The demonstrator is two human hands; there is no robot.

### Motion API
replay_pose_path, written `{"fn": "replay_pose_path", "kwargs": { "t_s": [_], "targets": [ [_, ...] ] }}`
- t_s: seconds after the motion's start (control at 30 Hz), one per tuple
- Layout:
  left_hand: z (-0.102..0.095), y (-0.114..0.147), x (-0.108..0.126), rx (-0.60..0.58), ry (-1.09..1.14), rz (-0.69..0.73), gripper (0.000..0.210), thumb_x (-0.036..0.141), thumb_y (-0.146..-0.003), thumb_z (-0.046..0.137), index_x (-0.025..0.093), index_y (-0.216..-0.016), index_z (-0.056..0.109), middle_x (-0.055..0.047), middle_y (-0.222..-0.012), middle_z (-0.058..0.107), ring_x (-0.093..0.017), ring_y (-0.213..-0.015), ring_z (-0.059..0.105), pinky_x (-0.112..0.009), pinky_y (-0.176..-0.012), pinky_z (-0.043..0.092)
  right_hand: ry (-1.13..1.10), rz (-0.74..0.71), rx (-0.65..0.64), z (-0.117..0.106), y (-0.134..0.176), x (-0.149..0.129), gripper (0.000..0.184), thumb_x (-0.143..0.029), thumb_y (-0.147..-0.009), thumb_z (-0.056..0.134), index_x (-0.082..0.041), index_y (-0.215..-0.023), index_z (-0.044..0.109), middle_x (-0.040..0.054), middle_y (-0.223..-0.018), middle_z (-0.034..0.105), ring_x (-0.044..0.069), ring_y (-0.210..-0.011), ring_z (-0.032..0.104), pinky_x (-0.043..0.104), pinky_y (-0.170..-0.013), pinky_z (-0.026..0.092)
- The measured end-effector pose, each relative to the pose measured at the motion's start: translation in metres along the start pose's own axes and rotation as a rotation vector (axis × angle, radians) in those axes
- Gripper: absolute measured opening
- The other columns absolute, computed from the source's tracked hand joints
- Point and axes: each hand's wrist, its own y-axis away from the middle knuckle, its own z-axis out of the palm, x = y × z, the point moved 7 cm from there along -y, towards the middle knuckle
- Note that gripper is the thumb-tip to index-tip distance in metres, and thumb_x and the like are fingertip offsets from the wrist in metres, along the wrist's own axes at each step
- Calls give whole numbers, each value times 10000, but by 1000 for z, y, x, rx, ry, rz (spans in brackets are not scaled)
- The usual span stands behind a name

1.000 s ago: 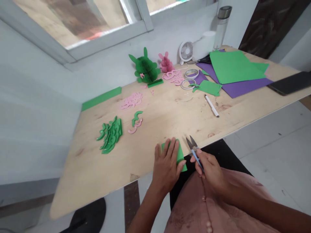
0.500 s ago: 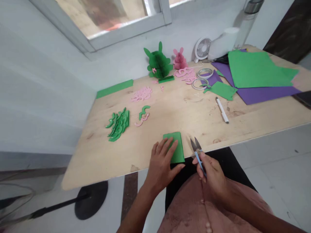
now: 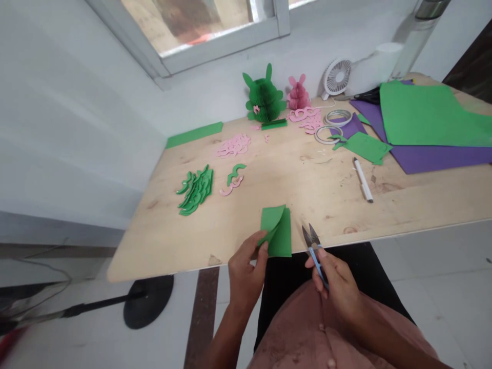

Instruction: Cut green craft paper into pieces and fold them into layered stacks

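Observation:
At the table's front edge lies a green paper stack, its top layer bent up. My left hand pinches the lower corner of that raised layer between thumb and fingers. To the right, my right hand grips blue-handled thread snips, their two pointed blades apart and aimed away from me. The blades do not touch the paper. Beyond my left hand are a wavy green paper strip and a wavy pink strip. A pile of green cut-outs lies farther left.
Pink cut-outs lie mid-table. Along the wall stand a green paper rabbit, a smaller pink one and a white fan. Rightward are tape rolls, a white marker, green sheets and purple sheets.
My left hand lay flat on the green paper; now it has drawn back and lifts the top layer by a corner. The right hand still holds the snips. The view has shifted slightly.

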Motion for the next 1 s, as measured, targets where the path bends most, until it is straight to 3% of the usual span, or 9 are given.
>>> {"fn": "replay_pose_path", "kwargs": {
  "t_s": [0.17, 0.27, 0.43, 0.57, 0.7, 0.83, 1.0],
  "targets": [
    [-3, 2, -13, 96, 211, -262, 237, 338, -818, 569, 168, -918, 700, -23, -772, 703, -159, -707, 644, -257, -654, 530, 30, -9, -27, 2, 1, 4, 548, -648, -822, 435, -137, -737, 614, -47, -411, 422, 65, -363, 345, 198, -385, 259],
    [-6, 5, -19, 170, 342, -384, 226, 352, -775, 609, 148, -812, 698, -10, -647, 662, -164, -680, 634, -250, -630, 524, 75, -71, -14, 4, 1, -2, 529, -628, -834, 434, -137, -773, 619, -52, -417, 416, 71, -375, 352, 204, -401, 286],
    [-8, 8, -27, 238, 455, -483, 227, 341, -751, 627, 137, -837, 675, -38, -739, 693, -175, -736, 646, -276, -698, 531, 300, -288, 71, -2, 1, -31, 355, -490, -853, 511, -162, -779, 625, -50, -484, 433, 90, -422, 404, 215, -423, 352],
    [-7, 10, -32, 262, 478, -470, 329, 353, -755, 633, 146, -1010, 635, -51, -825, 701, -176, -791, 657, -279, -733, 529, 591, -739, -15, 10, 15, -62, 187, -260, -903, 472, -190, -913, 645, 2, -676, 611, 131, -596, 565, 250, -581, 450],
    [-5, 12, -29, 251, 454, -417, 532, 347, -788, 616, 162, -1270, 488, -36, -785, 685, -158, -744, 651, -268, -695, 530, 794, -1088, -63, 28, 29, -75, 267, -134, -890, 428, -183, -1094, 593, 68, -918, 674, 196, -853, 609, 346, -773, 468],
    [-5, 12, -23, 279, 484, -336, 731, 306, -813, 598, 212, -1438, 232, -42, -894, 685, -151, -824, 655, -277, -763, 530, 899, -1131, -7, 37, 26, -77, 303, -81, -874, 408, -169, -1112, 575, 80, -976, 676, 216, -952, 591, 398, -874, 428],
    [-4, 10, -22, 275, 501, -313, 739, 286, -822, 585, 223, -1449, 199, -50, -944, 676, -151, -853, 657, -284, -796, 530, 940, -1112, -11, 37, 21, -72, 296, -68, -866, 406, -150, -1092, 579, 86, -963, 672, 207, -952, 591, 389, -880, 415]
  ]
}}
